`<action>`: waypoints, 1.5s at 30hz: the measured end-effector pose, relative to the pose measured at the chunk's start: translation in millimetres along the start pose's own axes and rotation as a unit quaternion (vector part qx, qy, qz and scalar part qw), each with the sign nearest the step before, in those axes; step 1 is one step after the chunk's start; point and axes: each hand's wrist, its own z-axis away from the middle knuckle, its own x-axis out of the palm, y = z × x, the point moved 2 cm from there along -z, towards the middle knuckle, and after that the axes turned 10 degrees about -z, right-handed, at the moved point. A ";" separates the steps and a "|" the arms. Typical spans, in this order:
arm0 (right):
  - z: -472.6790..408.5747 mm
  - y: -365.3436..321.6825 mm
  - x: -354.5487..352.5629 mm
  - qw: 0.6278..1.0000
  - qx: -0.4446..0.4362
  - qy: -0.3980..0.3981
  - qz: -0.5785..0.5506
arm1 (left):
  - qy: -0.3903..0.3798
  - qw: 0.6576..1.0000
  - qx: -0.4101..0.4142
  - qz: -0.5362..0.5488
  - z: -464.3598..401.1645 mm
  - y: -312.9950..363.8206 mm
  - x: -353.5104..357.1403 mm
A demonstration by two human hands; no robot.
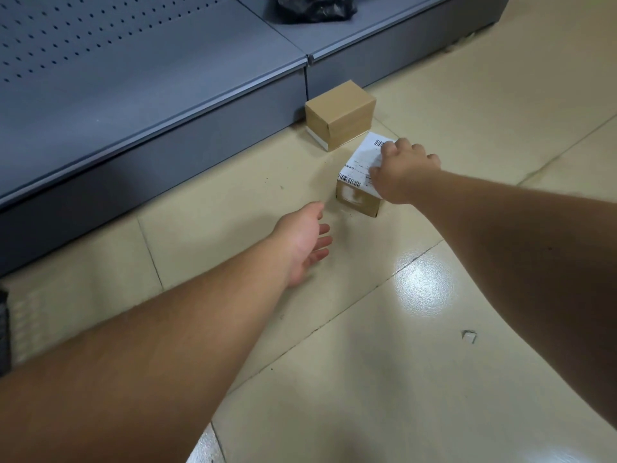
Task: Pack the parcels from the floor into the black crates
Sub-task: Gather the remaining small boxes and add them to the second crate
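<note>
Cream floor tiles (434,105) hold the labelled parcel (359,175) at one o'clock; right hand (402,172) curls over its top, left hand (305,243) spread beside. Looks light, stiff; grip opposite sides.

Parcel (359,182) label (364,162) shows barcodes; its print is unreadable

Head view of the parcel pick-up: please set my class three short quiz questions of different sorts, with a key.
1. True or false: the right hand is on the labelled parcel.
2. What does the left hand hold? A) a parcel B) nothing C) a bag
3. Fill in: the plain parcel stands against the grey ___.

Key: 1 true; 2 B; 3 shelf.
</note>
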 end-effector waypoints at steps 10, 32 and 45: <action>-22.4 10.2 3.8 0.990 -0.004 0.051 -0.133 | -0.015 1.000 -0.005 0.016 -18.3 3.6 28.3; 28.3 -99.5 20.6 0.837 0.080 -0.165 -0.515 | 0.109 0.985 0.017 0.129 36.1 5.8 -98.7; 143.1 -275.9 -45.2 0.798 -0.035 -0.234 -0.555 | 0.154 0.984 0.085 0.041 176.3 0.7 -289.8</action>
